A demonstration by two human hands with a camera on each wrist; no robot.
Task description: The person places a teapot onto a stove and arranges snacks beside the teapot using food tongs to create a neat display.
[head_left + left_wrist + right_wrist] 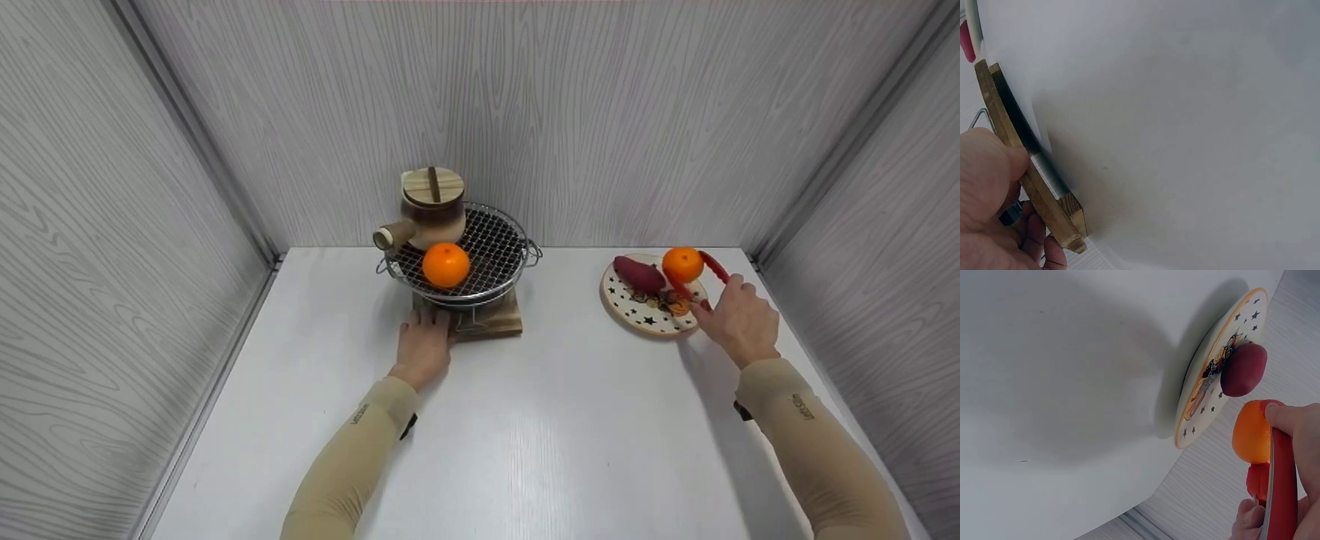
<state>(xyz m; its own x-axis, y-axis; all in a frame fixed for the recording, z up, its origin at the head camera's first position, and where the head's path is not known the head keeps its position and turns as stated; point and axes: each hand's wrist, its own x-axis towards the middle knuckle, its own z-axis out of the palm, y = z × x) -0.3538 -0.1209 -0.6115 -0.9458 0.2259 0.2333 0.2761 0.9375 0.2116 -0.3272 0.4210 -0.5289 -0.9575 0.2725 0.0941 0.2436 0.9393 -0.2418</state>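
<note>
Left hand (pixel 424 349) pinches wooden base (pixel 499 319); teapot (pixel 436 222) and near orange (pixel 446 265) crowd the left of the grill (pixel 495 247); right hand (pixel 744 319) grips red tongs (pixel 1283 489) clasping second orange (pixel 682 264) over right plate (pixel 619 300)

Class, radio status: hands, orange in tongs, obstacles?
Left hand grips wooden base. Right hand holds red tongs. Orange between tongs, off plate. No obstruction visible.

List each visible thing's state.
Round black mesh grill: loaded
Brown ceramic pot: upright on grill
Round wooden lid: seated on pot
Left round orange fruit: resting on grill
White starred round plate: face up
Purple oblong sweet potato: lying on plate
Right round orange fruit: raised above plate
Red curved tongs: gripping right fruit
Brown wooden board: beneath grill
Left grip: holding board
Right grip: holding tongs
</note>
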